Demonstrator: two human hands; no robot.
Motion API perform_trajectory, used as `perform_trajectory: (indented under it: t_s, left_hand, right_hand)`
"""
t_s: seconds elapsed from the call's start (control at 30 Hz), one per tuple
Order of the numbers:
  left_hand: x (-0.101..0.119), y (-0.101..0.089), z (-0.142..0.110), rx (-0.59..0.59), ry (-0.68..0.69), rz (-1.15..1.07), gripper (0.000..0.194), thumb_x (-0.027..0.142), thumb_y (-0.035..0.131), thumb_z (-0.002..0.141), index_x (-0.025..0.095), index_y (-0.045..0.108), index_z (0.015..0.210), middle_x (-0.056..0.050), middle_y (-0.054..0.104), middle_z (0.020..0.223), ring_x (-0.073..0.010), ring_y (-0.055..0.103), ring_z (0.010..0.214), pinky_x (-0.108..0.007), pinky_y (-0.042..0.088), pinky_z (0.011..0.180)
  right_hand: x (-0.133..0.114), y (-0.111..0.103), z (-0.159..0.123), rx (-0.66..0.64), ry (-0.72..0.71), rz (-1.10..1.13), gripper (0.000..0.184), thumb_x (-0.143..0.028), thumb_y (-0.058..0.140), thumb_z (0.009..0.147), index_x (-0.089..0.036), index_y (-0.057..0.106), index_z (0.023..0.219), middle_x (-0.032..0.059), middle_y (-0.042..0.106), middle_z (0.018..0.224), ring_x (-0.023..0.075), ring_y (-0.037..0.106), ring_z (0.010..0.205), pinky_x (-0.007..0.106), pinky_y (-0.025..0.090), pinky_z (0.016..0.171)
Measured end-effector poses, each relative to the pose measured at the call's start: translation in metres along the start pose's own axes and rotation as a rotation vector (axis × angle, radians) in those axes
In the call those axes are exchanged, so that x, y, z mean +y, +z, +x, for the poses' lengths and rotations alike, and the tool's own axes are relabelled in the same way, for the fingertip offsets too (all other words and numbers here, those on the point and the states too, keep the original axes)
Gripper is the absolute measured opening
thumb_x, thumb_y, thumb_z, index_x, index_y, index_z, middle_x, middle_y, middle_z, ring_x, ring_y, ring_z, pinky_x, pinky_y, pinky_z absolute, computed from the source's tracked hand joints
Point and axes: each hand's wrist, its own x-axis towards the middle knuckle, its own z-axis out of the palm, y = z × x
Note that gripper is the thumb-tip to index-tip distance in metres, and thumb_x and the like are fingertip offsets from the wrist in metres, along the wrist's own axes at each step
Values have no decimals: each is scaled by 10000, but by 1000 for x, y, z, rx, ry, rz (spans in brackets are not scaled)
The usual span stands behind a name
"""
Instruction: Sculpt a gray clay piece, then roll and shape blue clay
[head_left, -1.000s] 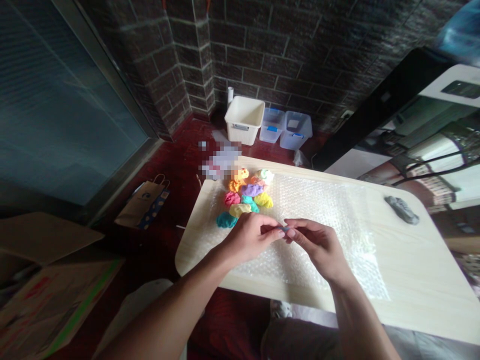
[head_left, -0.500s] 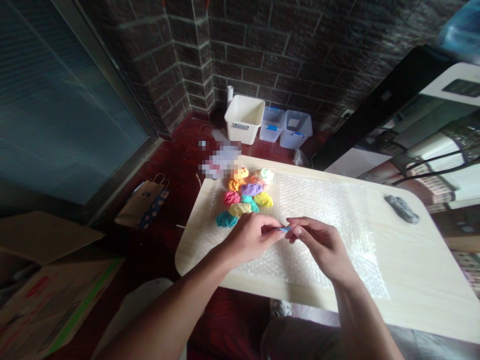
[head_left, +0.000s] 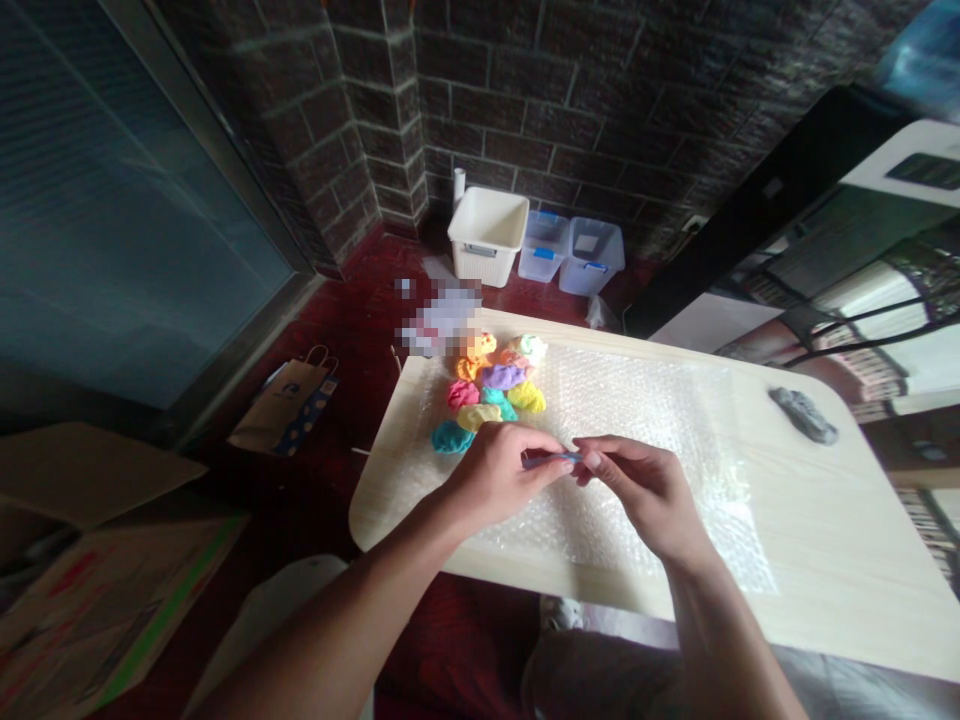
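My left hand [head_left: 501, 470] and my right hand [head_left: 641, 490] meet above the bubble wrap, fingertips nearly touching. Between them is a thin, light-blue piece [head_left: 553, 460], pinched by thumb and fingers on both sides; fingers cover most of it, and its kind is unclear. Just beyond my left hand lies a cluster of soft, crumpled, clay-like lumps, among them a teal lump [head_left: 452, 437], a pale yellow lump [head_left: 478, 416], a purple lump [head_left: 503, 377], a red lump [head_left: 463, 394] and a bright yellow lump [head_left: 527, 398]. They rest on the bubble wrap [head_left: 637, 400].
A grey lump [head_left: 804, 415] lies toward the right end of the wooden table [head_left: 847, 560]. Behind the table, a cream bin [head_left: 487, 235] and two clear boxes stand on the floor. At left are a paper bag [head_left: 277, 405] and an open cardboard box [head_left: 112, 600].
More of the blue piece shows along my left fingers, as a longer, thinner strip. Both hands stay in nearly the same place; the lumps have not moved.
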Motion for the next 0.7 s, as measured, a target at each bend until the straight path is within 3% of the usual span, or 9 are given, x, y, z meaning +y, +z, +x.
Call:
perform_trajectory:
  t_s: [0.2,0.33,0.53,0.7]
  left_hand:
    - [0,-2,0,6,113,170,126,179,686,936,188,799,880,-48,793,887,-192,711,842,-294,489,777]
    - [-2,1,-1,11,38,122,95,223,721,911,174,769,976,-52,800,959,-198,726,888,-281,498,781]
    - [0,-2,-1,-39,16,93,176,274,658,979,183,805,944,-30,802,868,-157,680,745,-251,433,661]
    - [1,-1,-2,-33,70,236,247,257,624,995,176,781,822,-41,765,790,-167,661,740,-282,414,705]
  right_hand:
    - [-3,3,0,-55,46,-39,267,-435,898,815,-179,873,887,82,787,703,197,708,639,316,607,620]
    - [-3,1,0,-55,-15,-68,210,-390,890,834,-216,875,951,70,797,772,193,717,694,308,616,665]
    - [-3,1,0,-58,-21,-51,236,-382,879,844,-219,864,1014,94,828,918,208,739,767,334,632,725]
    - [-2,3,0,-76,39,-61,301,-460,883,832,-191,875,966,75,792,742,192,702,669,307,601,648]
